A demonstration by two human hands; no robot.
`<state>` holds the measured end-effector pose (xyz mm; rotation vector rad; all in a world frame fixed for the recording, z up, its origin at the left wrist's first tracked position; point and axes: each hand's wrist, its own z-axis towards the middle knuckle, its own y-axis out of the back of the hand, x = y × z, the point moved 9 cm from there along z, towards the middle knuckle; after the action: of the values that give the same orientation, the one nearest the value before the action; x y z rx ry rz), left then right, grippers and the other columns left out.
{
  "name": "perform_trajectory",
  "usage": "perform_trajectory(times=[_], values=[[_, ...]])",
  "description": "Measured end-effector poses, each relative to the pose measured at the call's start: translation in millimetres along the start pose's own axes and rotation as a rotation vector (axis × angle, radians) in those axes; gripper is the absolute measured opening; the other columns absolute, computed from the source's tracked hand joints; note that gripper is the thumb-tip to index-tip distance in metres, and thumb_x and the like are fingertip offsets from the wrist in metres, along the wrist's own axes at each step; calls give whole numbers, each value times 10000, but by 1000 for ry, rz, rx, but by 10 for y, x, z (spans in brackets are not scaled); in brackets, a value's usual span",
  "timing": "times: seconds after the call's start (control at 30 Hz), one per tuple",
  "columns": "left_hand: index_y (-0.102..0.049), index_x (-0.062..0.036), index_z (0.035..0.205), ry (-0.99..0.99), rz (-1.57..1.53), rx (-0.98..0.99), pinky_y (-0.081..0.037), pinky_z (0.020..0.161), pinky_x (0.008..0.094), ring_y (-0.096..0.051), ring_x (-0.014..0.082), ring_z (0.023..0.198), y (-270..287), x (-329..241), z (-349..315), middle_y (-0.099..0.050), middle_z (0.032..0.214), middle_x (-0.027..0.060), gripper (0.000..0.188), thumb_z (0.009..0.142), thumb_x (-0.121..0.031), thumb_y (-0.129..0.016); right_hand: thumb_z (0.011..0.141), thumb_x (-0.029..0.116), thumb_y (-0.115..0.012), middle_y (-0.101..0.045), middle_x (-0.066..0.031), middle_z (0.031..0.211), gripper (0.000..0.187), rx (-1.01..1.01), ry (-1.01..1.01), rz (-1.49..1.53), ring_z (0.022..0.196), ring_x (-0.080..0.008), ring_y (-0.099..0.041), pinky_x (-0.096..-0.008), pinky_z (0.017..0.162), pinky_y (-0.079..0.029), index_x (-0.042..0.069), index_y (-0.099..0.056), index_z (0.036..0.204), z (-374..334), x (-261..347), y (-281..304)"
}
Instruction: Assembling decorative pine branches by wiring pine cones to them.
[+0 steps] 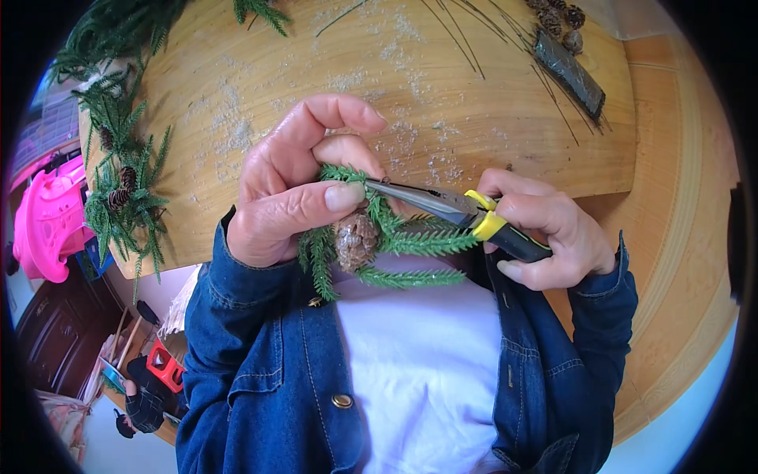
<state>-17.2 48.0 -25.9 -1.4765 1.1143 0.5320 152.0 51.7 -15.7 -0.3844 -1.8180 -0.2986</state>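
Left hand (292, 182) pinches a green, needled artificial pine sprig (388, 225) bearing a brown, scaly pinecone (356, 239), at the near side of a pale-brown wooden table (505, 103); the right hand (545, 229) grips yellow-and-black-handled metal long-nose pliers (456, 209), tips at the sprig's far end; a green garland (118, 107) lies left, a dark oblong packet (568, 73) far right

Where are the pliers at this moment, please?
In the head view, the pliers are right of centre, in the right hand, their tips at the green sprig.
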Motion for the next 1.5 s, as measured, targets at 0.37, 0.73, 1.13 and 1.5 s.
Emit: perform_trajectory(times=[0.37, 0.73, 1.13, 1.5], values=[[-362, 68, 1279, 90, -431, 209, -502, 694, 285, -641, 238, 743, -126, 88, -10, -637, 834, 185, 594, 776, -107, -625, 599, 101, -661, -482, -141, 935, 296, -111, 260, -157, 815, -265, -476, -343, 729, -377, -1, -612, 872, 45, 229, -21], [-384, 59, 1271, 169, -429, 139, -498, 720, 268, -642, 213, 769, -173, -96, -143, -646, 867, 180, 511, 802, -15, -574, 585, 76, -674, -498, -156, 945, 297, -111, 295, -242, 791, -273, -495, -342, 687, -390, 4, -601, 864, 49, 306, -106], [-428, 62, 1261, -243, 357, -278, -498, 801, 289, -641, 214, 867, 435, -915, -819, -652, 998, 194, 385, 888, 4, -503, 615, 110, -695, -496, -176, 1006, 371, -78, 362, -229, 851, -290, -507, -339, 728, -415, -15, -604, 952, 285, 533, -149], [-473, 22, 1289, -419, 923, -976, -417, 963, 323, -570, 228, 1076, 1921, -1780, -1596, -599, 1172, 164, 448, 876, -103, -593, 654, 77, -659, -480, -141, 981, 297, -357, 163, -324, 831, -257, -500, -313, 716, -408, -28, -579, 920, -12, 323, 141]])
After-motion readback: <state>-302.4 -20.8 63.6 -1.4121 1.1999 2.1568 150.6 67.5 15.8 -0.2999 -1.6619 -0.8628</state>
